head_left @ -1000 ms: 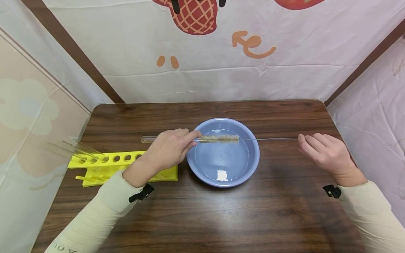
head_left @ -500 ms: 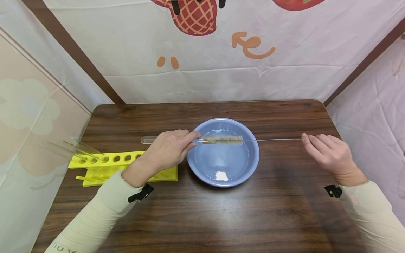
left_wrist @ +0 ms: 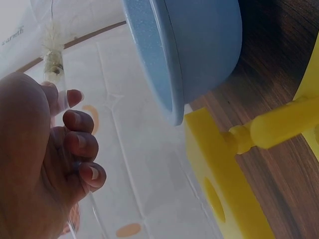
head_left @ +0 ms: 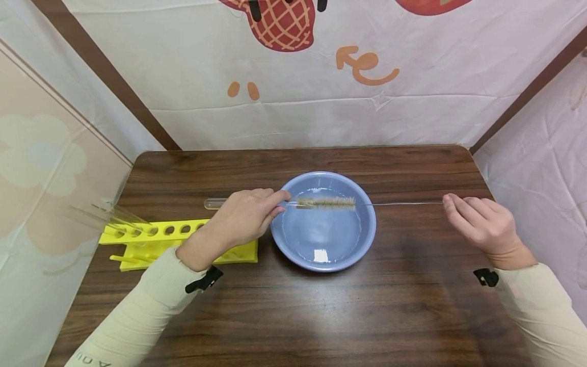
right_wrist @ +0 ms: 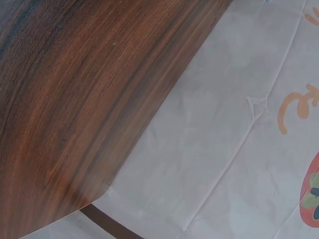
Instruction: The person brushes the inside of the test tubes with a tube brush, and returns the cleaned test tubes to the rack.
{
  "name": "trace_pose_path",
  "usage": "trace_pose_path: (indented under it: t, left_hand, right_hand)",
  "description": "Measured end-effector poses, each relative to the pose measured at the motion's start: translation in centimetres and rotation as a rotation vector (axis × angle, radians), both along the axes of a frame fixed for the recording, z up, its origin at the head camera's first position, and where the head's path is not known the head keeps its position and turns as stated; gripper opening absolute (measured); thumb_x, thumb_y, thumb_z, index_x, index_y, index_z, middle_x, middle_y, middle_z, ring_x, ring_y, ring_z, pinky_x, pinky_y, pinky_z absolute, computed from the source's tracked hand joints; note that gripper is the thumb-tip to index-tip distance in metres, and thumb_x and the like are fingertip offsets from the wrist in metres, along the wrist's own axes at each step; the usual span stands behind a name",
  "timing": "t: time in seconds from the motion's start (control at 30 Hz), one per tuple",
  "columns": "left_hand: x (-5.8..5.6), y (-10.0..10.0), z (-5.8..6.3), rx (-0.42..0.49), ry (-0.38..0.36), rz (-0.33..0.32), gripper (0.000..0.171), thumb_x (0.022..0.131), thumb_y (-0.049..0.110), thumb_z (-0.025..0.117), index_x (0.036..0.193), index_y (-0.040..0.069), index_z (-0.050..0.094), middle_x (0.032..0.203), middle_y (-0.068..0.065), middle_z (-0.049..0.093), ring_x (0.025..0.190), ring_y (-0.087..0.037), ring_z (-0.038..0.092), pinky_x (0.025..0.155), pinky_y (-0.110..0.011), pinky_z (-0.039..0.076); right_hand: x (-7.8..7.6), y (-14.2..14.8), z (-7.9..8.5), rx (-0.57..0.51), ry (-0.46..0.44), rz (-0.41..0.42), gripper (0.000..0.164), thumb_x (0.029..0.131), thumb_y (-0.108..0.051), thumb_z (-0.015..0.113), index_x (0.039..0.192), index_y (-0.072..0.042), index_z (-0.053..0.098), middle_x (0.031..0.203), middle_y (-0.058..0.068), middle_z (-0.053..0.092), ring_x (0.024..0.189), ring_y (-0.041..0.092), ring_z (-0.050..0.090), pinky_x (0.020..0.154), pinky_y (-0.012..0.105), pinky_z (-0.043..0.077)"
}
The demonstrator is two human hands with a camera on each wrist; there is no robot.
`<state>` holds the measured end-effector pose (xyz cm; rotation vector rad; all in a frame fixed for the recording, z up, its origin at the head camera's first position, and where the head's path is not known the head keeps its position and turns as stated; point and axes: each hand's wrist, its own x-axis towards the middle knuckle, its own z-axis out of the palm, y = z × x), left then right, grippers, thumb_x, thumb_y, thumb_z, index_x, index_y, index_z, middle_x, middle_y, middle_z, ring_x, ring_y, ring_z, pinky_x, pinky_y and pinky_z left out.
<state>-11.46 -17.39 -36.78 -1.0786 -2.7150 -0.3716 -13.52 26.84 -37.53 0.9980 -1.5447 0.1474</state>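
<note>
In the head view my left hand grips a clear glass test tube, held level, its rounded end showing left of the hand. The left wrist view shows the fingers curled round the tube. A test tube brush has part of its pale bristles inside the tube's mouth and the rest fanned outside. Its thin wire handle runs right to my right hand, whose thumb and fingers pinch the wire's end. Tube mouth and bristles are over a blue basin holding water. The right wrist view does not show the hand.
A yellow test tube rack stands at the left, partly behind the left forearm, with several glass tubes leaning in its left holes. The wooden table ends at a printed cloth wall at the back.
My right hand has moved slightly to the right, drawing the brush along with it, so its bristles sit farther right over the basin. The left hand and tube have stayed in place.
</note>
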Motion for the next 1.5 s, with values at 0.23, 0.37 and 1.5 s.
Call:
trace_pose_path:
  t: [0.23,0.37,1.5]
  left_hand:
    - [0.0,0.0,0.0,-0.011,-0.02,0.004,0.026,0.105,0.026,0.057,0.126,0.011,0.064,0.084,-0.001,0.062,0.07,-0.018,0.056,0.062,-0.035,0.052]
    - [-0.1,-0.2,0.0,-0.028,-0.033,0.028,0.028,0.105,0.026,0.058,0.128,0.012,0.064,0.085,-0.001,0.063,0.071,-0.018,0.057,0.064,-0.035,0.053]
    - [-0.3,0.9,0.4,-0.014,0.046,0.031,0.024,0.102,0.021,0.063,0.123,0.012,0.066,0.079,-0.002,0.056,0.065,-0.02,0.051,0.055,-0.032,0.046]
  right_hand:
    - [-0.1,0.0,-0.1,-0.016,0.028,-0.003,0.014,0.094,0.008,0.065,0.081,0.004,0.069,0.071,0.017,0.071,0.046,0.029,0.05,0.037,0.042,0.035]
    - [0.2,0.2,-0.1,-0.005,-0.021,0.003,0.013,0.096,0.007,0.063,0.087,0.005,0.073,0.075,0.017,0.072,0.047,0.03,0.051,0.038,0.043,0.037]
    - [0.0,1.3,0.2,0.053,-0.701,-0.092,0.039,0.105,-0.028,0.047,0.081,-0.006,0.069,0.069,0.004,0.064,0.051,0.012,0.047,0.043,0.033,0.036]
